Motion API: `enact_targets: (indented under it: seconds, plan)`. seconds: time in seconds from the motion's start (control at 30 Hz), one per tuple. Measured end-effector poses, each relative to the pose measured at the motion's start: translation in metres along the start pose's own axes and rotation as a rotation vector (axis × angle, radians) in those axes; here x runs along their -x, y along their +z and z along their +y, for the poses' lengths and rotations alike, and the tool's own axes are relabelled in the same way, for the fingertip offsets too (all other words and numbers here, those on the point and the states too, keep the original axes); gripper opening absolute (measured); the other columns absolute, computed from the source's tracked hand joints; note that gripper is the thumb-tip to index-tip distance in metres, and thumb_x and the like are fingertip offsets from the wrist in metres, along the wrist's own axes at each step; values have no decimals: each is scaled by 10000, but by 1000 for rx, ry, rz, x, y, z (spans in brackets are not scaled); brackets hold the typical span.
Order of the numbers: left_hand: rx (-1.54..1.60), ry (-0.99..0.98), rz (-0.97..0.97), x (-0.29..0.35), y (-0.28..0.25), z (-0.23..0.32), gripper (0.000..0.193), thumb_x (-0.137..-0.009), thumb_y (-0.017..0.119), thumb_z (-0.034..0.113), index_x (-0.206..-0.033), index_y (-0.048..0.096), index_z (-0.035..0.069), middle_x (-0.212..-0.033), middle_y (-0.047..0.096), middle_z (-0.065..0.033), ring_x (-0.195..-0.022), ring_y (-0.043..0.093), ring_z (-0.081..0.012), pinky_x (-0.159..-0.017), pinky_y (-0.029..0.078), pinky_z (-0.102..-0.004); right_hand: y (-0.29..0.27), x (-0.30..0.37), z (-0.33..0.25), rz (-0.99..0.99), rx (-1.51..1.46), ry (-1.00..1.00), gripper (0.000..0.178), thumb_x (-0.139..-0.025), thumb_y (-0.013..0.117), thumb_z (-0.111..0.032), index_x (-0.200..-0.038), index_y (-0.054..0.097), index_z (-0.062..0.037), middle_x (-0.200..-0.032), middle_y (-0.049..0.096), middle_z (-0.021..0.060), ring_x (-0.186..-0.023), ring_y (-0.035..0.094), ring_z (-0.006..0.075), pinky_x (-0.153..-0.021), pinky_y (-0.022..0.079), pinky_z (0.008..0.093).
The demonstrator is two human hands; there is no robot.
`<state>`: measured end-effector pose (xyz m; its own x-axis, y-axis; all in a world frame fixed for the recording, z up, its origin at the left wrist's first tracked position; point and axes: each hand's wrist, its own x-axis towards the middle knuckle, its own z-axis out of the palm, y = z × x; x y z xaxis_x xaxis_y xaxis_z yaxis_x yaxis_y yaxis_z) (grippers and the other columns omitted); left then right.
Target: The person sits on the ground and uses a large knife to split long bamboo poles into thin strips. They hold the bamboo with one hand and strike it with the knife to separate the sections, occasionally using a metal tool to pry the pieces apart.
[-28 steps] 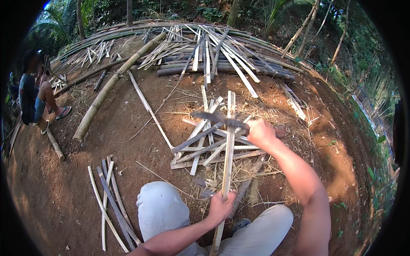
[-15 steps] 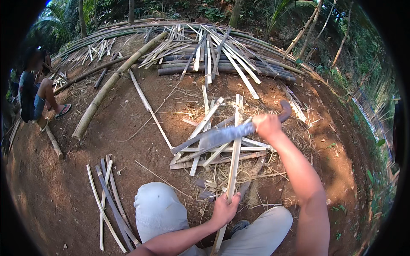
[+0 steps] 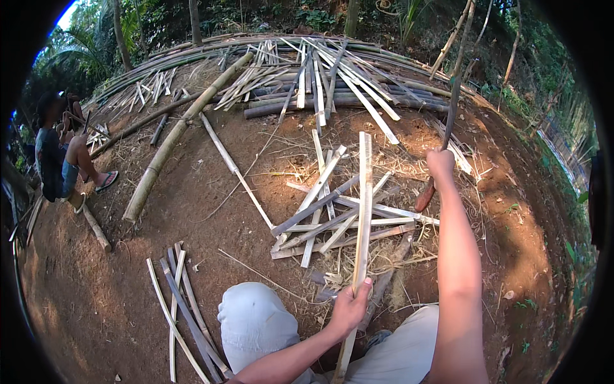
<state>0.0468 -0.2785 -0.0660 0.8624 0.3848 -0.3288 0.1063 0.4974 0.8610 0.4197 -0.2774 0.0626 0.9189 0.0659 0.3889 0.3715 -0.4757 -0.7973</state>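
Far left: a seated person (image 3: 51,153), in sandals and shorts; 1 short pole (image 3: 97,230) lying on the ground by the feet. Next, lower left: a loose group of strips (image 3: 184,301), pale and dark, on bare brown earth. Above these: 1 thick bamboo pole (image 3: 167,152), lying aslant, upper end reaching the heaped material behind. Beside it: 1 thinner pole (image 3: 219,144), slanting down to the right.

Centre, rear: a stack of dark poles (image 3: 272,111), with pale strips (image 3: 371,110) fanned across it. Centre, front: 1 bent knee (image 3: 252,320), light trousers. Beyond the knee: a crossed pile of strips (image 3: 313,207), several lying over one another; curled shavings (image 3: 334,280) just in front.

Right of centre: left hand (image 3: 350,304), closed around 1 long pale strip (image 3: 365,205); thumb along its face, upper end over the crossed pile, lower end running down between the legs.

Right: right hand (image 3: 440,163), fist closed about the brown handle (image 3: 424,198) of 1 long knife; dark blade (image 3: 454,105) pointing upward, well apart from the held strip. Far right: sunlit earth and greenery.
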Motion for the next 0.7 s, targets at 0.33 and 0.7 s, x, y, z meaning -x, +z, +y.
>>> enact_targets:
  seconds: [0.33, 0.7]
  plan:
    - [202, -100, -271, -7, -12, 44, 600, -1023, 235, 599, -1080, 512, 70, -597, 343, 24, -447, 295, -82, -460, 300, -236, -25, 141, 28, -325, 204, -115, 234, -767, 653, -156, -641, 545, 8, -572, 571, 167, -552, 578, 319, -581, 457, 397]
    - [282, -71, -222, -4, -2, 39, 421, -1030, 381, 485, -990, 501, 83, -723, 451, -15, -586, 436, -121, -547, 355, -253, -36, 187, -13, -551, -336, -166, 335, -932, 676, -330, -777, 662, -34, -572, 490, -66, -557, 396, 58, -504, 334, 294]
